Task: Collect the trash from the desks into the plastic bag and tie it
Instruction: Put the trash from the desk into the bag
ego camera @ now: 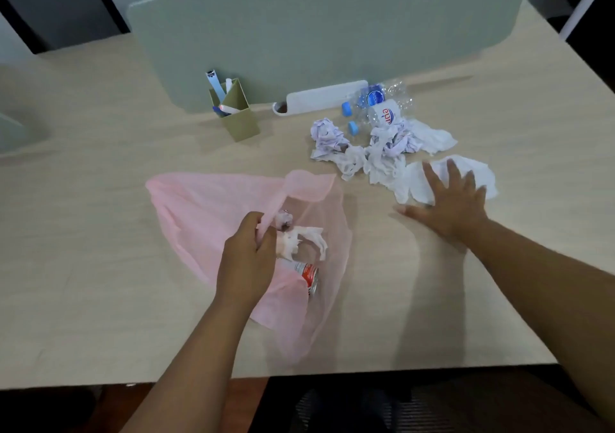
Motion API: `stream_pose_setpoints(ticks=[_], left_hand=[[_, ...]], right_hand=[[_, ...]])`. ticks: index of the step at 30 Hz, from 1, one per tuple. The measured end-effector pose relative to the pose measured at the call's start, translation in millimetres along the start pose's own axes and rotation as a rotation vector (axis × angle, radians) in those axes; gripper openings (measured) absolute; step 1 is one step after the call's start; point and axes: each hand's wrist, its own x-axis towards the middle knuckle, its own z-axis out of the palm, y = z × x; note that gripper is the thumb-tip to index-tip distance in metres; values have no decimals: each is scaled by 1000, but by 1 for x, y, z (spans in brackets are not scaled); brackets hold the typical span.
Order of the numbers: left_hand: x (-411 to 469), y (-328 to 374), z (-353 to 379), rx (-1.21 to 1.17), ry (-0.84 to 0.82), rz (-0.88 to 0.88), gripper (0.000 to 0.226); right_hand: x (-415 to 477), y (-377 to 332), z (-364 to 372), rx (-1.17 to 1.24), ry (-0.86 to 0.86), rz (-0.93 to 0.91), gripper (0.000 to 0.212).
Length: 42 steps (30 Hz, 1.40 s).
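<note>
Head view shows collection under way: the left hand (246, 262) pinches open the rim of the pink plastic bag (199, 206) lying on the counter (100, 282), the right hand (449, 203) rests flat, fingers spread, on a white tissue (482, 174), which by judgement next needs gathering and bagging.

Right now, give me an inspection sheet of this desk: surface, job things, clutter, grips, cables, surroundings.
Surface: pale wood desk.
Job's things: pink plastic bag lies open, holding a can and crumpled tissue; crumpled papers and two crushed bottles lie outside it.
Clutter: pen holder with pens; white oblong tray by the grey-green divider.
Grips: left hand pinches the bag's rim; right hand lies flat, fingers spread, on a white tissue.
Cables: nothing seen.
Surroundings: grey-green divider behind the desk; dark chair below its near edge.
</note>
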Motion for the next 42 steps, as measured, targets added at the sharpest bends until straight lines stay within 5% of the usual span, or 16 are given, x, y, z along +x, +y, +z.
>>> stream_pose_setpoints(ticks=[7, 13, 17, 19, 24, 29, 32, 38, 42], left_hand=[[7, 1, 0, -5, 25, -14, 25], [3, 5, -9, 24, 8, -21, 14], [3, 8, -20, 12, 5, -26, 14], [4, 8, -27, 3, 16, -32, 13], [5, 0, -32, 8, 32, -50, 14], [5, -17, -25, 13, 18, -64, 17], [8, -26, -22, 24, 6, -59, 18], [11, -30, -29, 37, -15, -77, 21], [13, -24, -34, 62, -37, -56, 21]], right_hand=[[-36, -49, 51, 21, 417, -119, 37], [-89, -100, 42, 289, 301, -437, 33], [-106, -173, 15, 418, 0, -670, 61], [-98, -184, 8, 466, 30, -723, 64], [-34, -125, -3, 505, 332, -341, 74], [49, -70, -5, -89, 203, -175, 99], [66, -68, 1, -148, 148, -136, 85], [25, -73, 35, 7, 422, -279, 31], [-29, -97, 24, 240, 269, -564, 22]])
